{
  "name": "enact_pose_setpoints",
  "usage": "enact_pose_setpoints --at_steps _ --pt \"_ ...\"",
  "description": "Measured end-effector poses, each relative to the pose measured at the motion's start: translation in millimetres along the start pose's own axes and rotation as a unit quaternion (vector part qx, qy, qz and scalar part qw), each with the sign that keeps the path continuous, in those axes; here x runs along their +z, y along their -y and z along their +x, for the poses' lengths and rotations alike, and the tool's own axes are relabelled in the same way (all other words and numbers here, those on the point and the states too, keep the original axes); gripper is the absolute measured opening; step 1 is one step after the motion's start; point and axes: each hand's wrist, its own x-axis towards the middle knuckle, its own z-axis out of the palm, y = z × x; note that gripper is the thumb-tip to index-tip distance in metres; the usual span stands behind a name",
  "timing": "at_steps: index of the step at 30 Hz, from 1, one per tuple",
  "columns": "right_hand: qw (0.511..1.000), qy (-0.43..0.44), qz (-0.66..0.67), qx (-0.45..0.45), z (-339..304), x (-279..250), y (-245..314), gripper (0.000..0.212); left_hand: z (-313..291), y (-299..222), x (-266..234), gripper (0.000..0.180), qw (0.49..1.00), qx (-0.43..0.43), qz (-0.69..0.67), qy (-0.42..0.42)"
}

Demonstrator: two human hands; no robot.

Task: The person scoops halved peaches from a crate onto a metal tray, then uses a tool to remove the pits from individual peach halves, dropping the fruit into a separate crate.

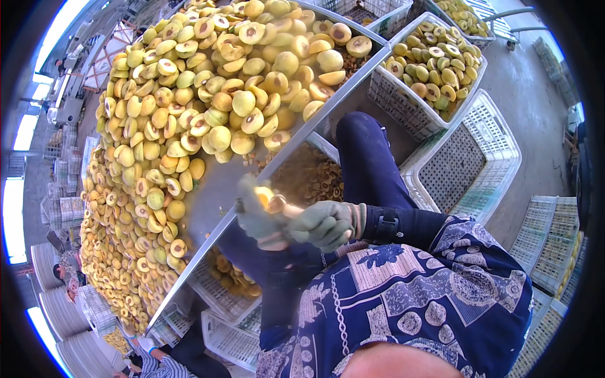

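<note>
Gloved left hand (255,217) and gloved right hand (324,223): both closed around one yellow fruit half (268,200), held over the near edge of the metal table (214,189). Heap of halved fruit (189,107): far and left. Empty white crate (469,157): right. Filled crate (428,63): far right.

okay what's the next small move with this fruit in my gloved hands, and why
Probably twist the pit out. The left hand cups a yellow fruit cut side up, its brown pit seated, and the right hand meets it there. Halved fruit heaped on the metal table lie pitted.
</note>
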Motion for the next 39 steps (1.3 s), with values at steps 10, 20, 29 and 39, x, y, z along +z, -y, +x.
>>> enact_pose_setpoints --at_steps 10,20,29,39 --pt "0.728 -0.525 -0.415 -0.147 -4 -37 33 0.016 39 -22 -180 0.043 0.922 0.002 0.386 -0.019" --pt "0.599 -0.646 -0.473 -0.033 11 19 32 0.026 147 -42 -17 0.071 0.635 0.345 0.670 0.169" --pt "0.606 -0.597 -0.517 -0.098 22 54 26 0.023 128 -40 -43 0.042 0.975 0.006 0.145 0.170" --pt "0.379 -0.507 -0.765 -0.115 61 60 23 0.040 26 -59 -12 0.052 0.936 -0.067 -0.279 0.206"
